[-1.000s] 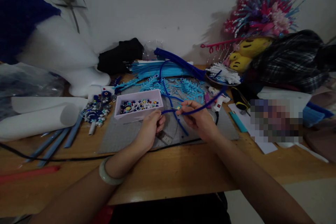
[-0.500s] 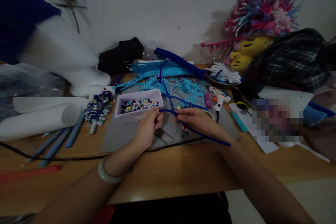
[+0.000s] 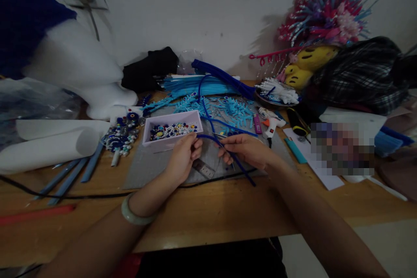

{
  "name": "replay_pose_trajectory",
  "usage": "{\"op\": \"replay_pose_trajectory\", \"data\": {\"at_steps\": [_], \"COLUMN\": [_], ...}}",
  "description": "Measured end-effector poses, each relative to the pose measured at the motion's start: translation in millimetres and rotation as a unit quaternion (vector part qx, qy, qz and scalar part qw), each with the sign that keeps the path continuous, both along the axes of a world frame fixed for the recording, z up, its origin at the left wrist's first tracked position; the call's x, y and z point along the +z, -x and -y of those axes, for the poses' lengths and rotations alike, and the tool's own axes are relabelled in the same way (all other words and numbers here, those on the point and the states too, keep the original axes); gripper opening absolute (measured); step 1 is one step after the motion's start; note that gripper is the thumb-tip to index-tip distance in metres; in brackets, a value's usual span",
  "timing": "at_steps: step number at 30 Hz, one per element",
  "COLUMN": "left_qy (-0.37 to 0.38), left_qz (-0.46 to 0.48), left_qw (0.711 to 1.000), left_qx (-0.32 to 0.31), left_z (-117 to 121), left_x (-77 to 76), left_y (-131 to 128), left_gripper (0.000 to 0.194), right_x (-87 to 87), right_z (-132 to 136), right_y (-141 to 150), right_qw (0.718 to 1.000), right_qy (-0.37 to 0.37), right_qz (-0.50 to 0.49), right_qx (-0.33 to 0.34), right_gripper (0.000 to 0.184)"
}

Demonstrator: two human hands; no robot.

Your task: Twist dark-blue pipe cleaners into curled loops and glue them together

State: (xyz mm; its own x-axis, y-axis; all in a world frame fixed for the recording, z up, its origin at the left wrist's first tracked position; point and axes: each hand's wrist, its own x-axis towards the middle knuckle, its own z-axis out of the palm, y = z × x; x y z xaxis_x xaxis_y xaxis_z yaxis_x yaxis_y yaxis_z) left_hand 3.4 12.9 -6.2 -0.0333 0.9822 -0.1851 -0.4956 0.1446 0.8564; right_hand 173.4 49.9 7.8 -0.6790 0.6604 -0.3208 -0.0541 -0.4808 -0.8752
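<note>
A dark blue pipe cleaner runs between my two hands, bending slightly. My left hand is closed, pinching one end of it between thumb and finger, just in front of the white bead box. My right hand is closed around the middle of the stem, and the free end hangs down toward the table's front. A thin metal tool shows at the right fingertips; its kind is too small to tell. Behind the hands lie light blue branch-shaped pieces and more dark blue stems.
A glue gun lies right of the hands, near a purple piece. A black cable crosses the table in front. At left stand a white foam head and a beaded ornament. Stem bundles lie at the back.
The pipe cleaner's free end has swung from beside my right forearm to the left and slightly down. My right hand has turned a little; the left has hardly moved.
</note>
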Motion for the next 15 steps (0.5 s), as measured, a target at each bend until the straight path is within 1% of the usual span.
{"op": "replay_pose_trajectory", "data": {"at_steps": [3,6,8,13,15], "left_qy": [-0.003,-0.012,-0.018,-0.048,-0.059], "left_qz": [0.001,-0.017,-0.032,-0.081,-0.126], "left_qw": [1.000,1.000,0.999,0.996,0.990], "left_qx": [0.011,0.021,0.018,0.004,-0.001], "left_z": [-0.9,-1.5,-1.2,0.3,0.0], "left_x": [-0.4,-0.9,-1.5,-3.5,-4.2], "left_y": [0.6,0.5,-0.1,-1.5,-0.4], "left_gripper": [0.021,0.021,0.022,0.022,0.025], "right_x": [2.2,4.9,6.1,7.2,7.4], "right_z": [-0.9,-1.3,-1.5,-2.5,-2.7], "right_y": [-0.5,-0.1,0.3,-0.9,-2.2], "right_qw": [1.000,0.997,0.996,0.997,0.998], "right_qy": [-0.021,-0.062,-0.072,-0.041,-0.030], "right_qz": [0.014,0.035,0.046,0.049,0.045], "right_qx": [-0.007,-0.031,-0.039,-0.036,-0.031], "right_gripper": [0.016,0.019,0.021,0.022,0.021]}}
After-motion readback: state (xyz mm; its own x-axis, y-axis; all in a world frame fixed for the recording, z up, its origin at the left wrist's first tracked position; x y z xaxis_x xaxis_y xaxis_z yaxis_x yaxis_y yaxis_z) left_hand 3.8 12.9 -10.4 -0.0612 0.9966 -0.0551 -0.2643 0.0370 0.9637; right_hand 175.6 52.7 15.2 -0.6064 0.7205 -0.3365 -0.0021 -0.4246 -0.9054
